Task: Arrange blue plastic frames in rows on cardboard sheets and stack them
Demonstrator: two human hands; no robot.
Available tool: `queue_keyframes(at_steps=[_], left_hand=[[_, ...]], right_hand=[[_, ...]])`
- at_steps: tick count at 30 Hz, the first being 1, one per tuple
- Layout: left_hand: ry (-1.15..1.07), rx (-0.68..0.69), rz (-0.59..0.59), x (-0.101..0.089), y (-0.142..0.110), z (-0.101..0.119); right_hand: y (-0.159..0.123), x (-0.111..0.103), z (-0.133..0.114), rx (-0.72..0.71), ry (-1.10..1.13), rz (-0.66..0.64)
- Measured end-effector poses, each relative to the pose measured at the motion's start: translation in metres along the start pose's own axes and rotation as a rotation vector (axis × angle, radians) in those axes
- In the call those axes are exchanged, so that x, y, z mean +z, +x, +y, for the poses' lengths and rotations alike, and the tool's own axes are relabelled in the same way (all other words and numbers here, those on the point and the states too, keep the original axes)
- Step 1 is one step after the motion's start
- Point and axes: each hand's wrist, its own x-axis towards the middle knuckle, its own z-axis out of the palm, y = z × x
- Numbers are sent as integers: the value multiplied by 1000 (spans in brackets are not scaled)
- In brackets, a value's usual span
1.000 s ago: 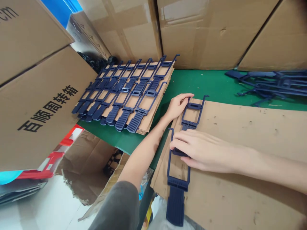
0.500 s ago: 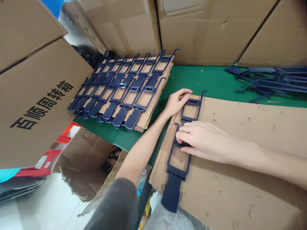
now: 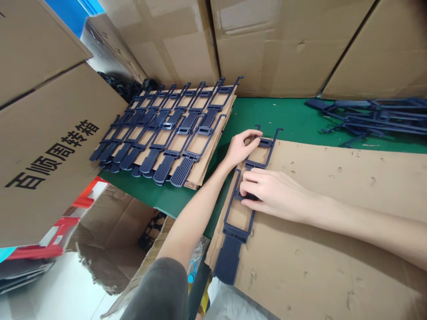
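Observation:
Two dark blue plastic frame parts lie end to end near the left edge of a large cardboard sheet (image 3: 333, 222). My left hand (image 3: 240, 147) rests with curled fingers on the far part (image 3: 263, 153), gripping its left rail. My right hand (image 3: 271, 193) lies over the joint between the two parts, fingers together, pressing the top of the near part (image 3: 233, 231), whose ribbed tab hangs over the sheet's near edge.
A second cardboard sheet (image 3: 203, 169) at left carries several of the same blue parts in rows. A loose heap of blue parts (image 3: 373, 115) lies at far right on the green table (image 3: 287, 115). Big cartons (image 3: 267, 44) wall the back and left.
The near part has slid away from me along the sheet under my right hand, closing up to the far part. My left hand stayed on the far part.

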Motion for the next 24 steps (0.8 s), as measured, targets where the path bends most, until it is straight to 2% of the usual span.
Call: queue_keyframes(at_steps=[13, 21, 24], left_hand=[[-16, -46, 7, -5, -2, 3], [26, -70, 10, -7, -2, 6], [64, -80, 9, -10, -3, 10]], right_hand=[[5, 13, 2, -39, -35, 31], [6, 13, 0, -66, -24, 38], [12, 3, 6, -102, -8, 31]])
